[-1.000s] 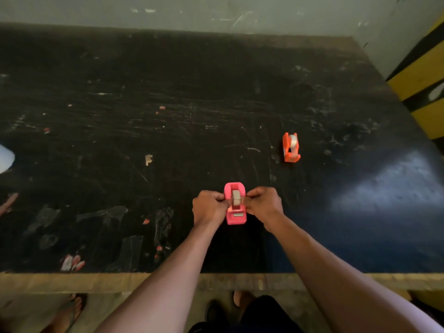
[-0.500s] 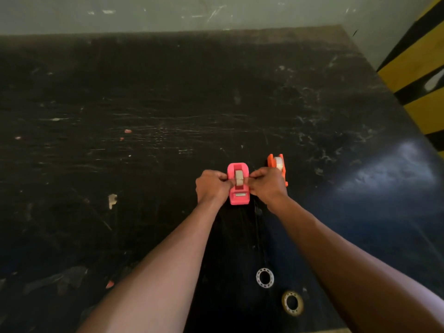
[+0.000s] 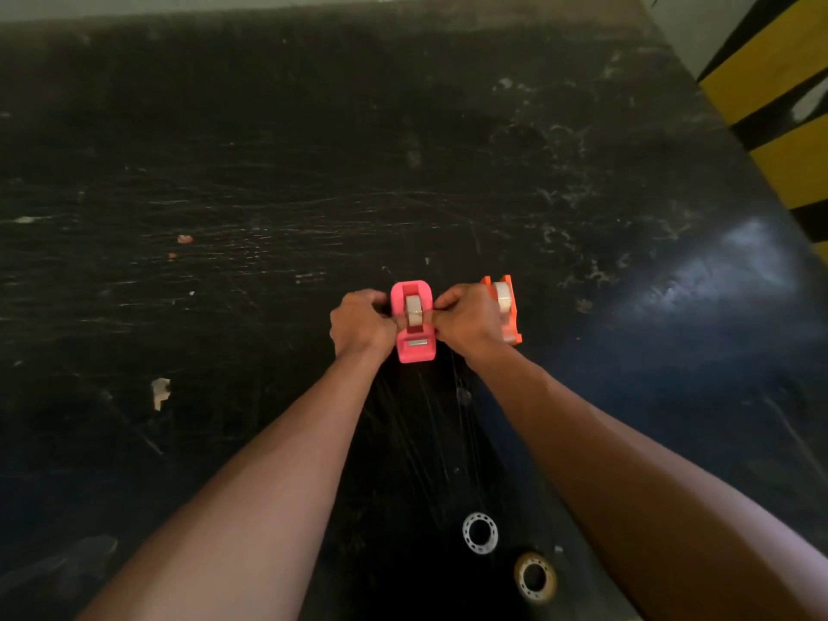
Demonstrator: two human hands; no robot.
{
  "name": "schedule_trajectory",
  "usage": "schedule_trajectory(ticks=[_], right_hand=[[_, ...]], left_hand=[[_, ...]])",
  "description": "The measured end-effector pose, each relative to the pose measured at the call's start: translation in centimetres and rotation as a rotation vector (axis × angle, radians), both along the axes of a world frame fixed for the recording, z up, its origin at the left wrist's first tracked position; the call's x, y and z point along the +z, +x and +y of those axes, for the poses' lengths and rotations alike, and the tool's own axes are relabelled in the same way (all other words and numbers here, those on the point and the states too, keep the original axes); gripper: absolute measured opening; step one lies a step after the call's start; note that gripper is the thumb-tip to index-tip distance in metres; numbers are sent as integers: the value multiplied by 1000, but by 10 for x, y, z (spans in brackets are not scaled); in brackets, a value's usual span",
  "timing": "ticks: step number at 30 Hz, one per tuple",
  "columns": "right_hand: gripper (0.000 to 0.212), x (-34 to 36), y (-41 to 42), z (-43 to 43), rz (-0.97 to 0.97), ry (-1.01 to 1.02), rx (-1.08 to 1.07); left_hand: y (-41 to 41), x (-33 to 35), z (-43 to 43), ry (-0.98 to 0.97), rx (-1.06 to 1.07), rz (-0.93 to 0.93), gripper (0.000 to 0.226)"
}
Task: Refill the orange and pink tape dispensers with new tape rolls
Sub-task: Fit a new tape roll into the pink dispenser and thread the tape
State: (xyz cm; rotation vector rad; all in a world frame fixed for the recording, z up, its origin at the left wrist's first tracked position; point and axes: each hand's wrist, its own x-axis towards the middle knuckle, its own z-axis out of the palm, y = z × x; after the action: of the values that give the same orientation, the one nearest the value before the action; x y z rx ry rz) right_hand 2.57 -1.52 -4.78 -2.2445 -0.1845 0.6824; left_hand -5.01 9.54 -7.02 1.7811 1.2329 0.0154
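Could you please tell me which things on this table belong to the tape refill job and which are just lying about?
Part of the job:
pink dispenser, held by left hand and right hand
orange dispenser
white ring and brownish ring, probably tape cores

Lying about:
paper scrap
small pink scrap

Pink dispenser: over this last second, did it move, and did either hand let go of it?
Both hands carried the pink dispenser away from the person and to the right, until it sat next to the orange dispenser. The view also shifted forward, bringing two empty rings into sight near the table's front. Unchanged: the left hand and right hand grip the pink dispenser's sides, and the orange one stands untouched with its roll.
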Motion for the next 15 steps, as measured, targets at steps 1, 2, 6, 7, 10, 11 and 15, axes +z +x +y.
schedule_trajectory(ticks=[1,2,6,7,10,11,15], right_hand=[[9,0,0,1,-16,-8,-6],[8,1,-1,2,-27,-15,-11],[17,2,-2,4,0,-16,-43],[21,1,-2,4,-1,-17,-53],[27,-1,-5,4,-36,-9,-69],[29,-3,-6,4,-56,-11,-66],[19,1,-9,5,-116,-32,-59]], left_hand=[[1,1,1,14,-35,2,54],[2,2,2,22,-66,2,63],[2,3,5,3,-201,6,57],[3,2,5,-4,-209,7,53],[5,-2,8,-50,-169,-18,52],[5,-4,8,-58,-152,-35,51],[6,-3,7,-53,-109,-63,45]])
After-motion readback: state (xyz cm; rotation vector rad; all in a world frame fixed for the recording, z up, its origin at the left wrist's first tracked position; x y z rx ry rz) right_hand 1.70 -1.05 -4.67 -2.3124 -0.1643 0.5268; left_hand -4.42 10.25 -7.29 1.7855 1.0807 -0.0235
